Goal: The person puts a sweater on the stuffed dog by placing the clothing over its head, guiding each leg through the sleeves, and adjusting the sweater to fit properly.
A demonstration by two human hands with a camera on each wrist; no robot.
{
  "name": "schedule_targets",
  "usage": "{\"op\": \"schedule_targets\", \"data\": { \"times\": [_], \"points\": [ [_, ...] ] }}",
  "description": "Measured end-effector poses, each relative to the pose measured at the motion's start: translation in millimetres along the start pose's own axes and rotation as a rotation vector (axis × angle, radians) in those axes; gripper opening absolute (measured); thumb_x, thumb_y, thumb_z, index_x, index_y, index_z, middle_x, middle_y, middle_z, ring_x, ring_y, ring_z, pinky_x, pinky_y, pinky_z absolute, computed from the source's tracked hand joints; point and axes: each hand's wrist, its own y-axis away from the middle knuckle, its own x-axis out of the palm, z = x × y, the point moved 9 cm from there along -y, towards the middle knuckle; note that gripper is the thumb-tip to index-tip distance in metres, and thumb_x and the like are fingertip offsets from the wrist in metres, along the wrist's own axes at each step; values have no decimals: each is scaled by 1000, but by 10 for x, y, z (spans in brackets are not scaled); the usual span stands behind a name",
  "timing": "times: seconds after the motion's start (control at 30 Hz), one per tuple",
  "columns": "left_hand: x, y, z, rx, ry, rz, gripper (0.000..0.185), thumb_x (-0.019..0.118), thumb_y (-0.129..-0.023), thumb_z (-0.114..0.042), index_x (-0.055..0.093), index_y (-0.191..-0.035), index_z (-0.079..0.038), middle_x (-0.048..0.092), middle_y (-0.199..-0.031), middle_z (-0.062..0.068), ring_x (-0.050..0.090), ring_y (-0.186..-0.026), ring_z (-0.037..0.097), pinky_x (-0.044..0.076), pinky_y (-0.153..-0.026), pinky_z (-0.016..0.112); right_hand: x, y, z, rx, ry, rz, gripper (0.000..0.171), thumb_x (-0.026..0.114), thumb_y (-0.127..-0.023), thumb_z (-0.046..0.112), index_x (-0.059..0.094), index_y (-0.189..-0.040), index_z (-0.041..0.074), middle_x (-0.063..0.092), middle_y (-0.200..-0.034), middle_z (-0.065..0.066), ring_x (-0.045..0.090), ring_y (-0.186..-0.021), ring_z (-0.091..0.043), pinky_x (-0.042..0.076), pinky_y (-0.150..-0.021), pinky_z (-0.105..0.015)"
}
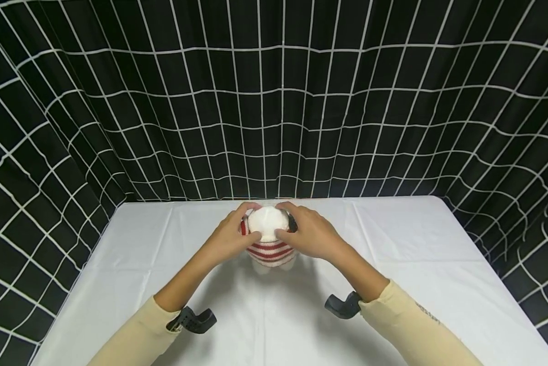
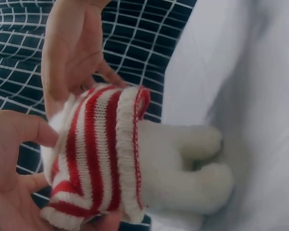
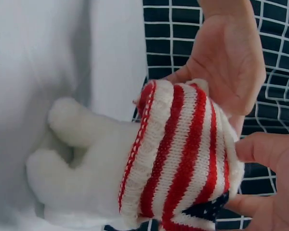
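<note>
A white plush toy (image 1: 268, 219) stands on its stubby legs near the back edge of the table, in the middle of the head view. It wears a red-and-white striped knit sweater (image 2: 101, 149), with a dark blue, white-dotted patch in the right wrist view. My left hand (image 1: 228, 236) holds the toy's left side, thumb on the near side of its white top and fingers reaching behind. Mirroring it, my right hand (image 1: 317, 234) holds the other side. Below the sweater's ribbed hem, the white lower body (image 3: 96, 163) is bare. The toy's far side is hidden.
A white cloth (image 1: 118, 269) with fold creases covers the table. Black curtains (image 1: 278, 112) with a white grid hang close behind the table and along both sides. Dark curved mounts (image 1: 198, 321) stick out from both wrists below the cream sleeves.
</note>
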Motion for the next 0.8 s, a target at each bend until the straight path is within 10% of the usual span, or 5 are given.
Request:
{"op": "schedule_targets", "data": {
  "times": [0.4,0.8],
  "points": [
    [162,12,194,-75,454,-85,60,60,-78,0,60,-136,-15,62,-108,18,62,-91,26,60,-66,39,151,22,-235,116,-309,-83,53,60,-87,11,54,-139,5,69,-117,-23,68,-102,-33,56,-84,-49],
    [365,72,447,-180,666,-168,67,52,-73,8,66,-133,-16,60,-132,12,56,-101,27,50,-58,25,327,156,-500,278,-658,-283,45,54,-79,-7,68,-121,-7,70,-114,-20,65,-104,-29,55,-89,-38]
  ]
}}
